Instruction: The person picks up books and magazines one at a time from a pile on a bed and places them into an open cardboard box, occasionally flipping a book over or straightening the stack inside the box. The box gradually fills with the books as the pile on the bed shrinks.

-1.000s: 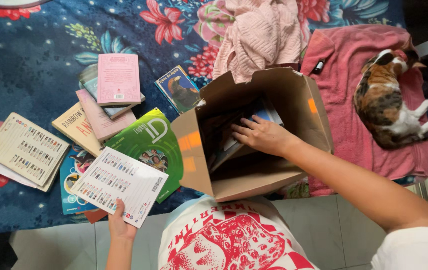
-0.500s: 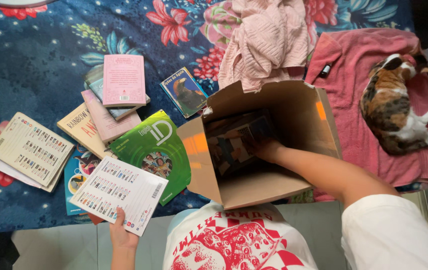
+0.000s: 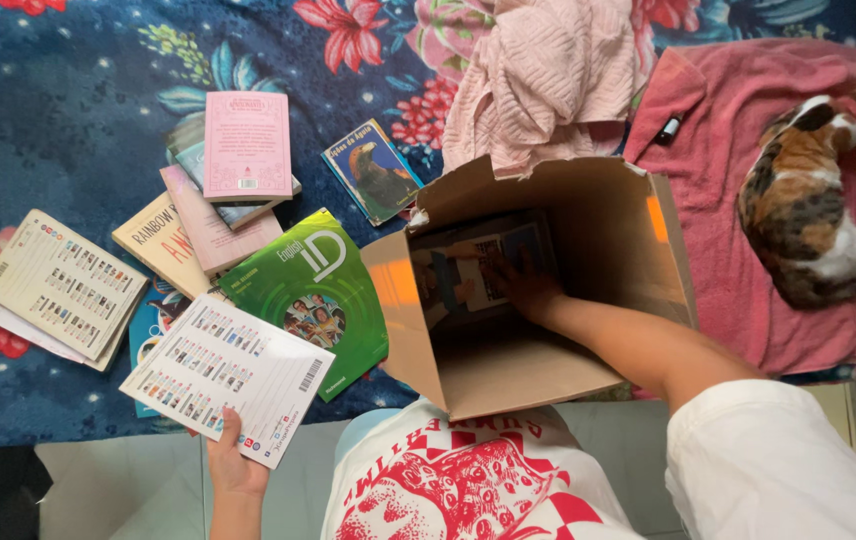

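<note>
Head view: books are spread over a floral blanket (image 3: 68,110) beside an open box (image 3: 538,300).

A cat (image 3: 813,215) is curled on a red towel (image 3: 748,130) at the right, well apart from the box. The box is entered by the right hand (image 3: 528,290), laid on a book (image 3: 488,265) inside; whether its fingers are closed cannot be told. A white booklet (image 3: 228,375) is pinched at its near edge by the left hand (image 3: 233,460), overlapping a green book (image 3: 313,295).
</note>
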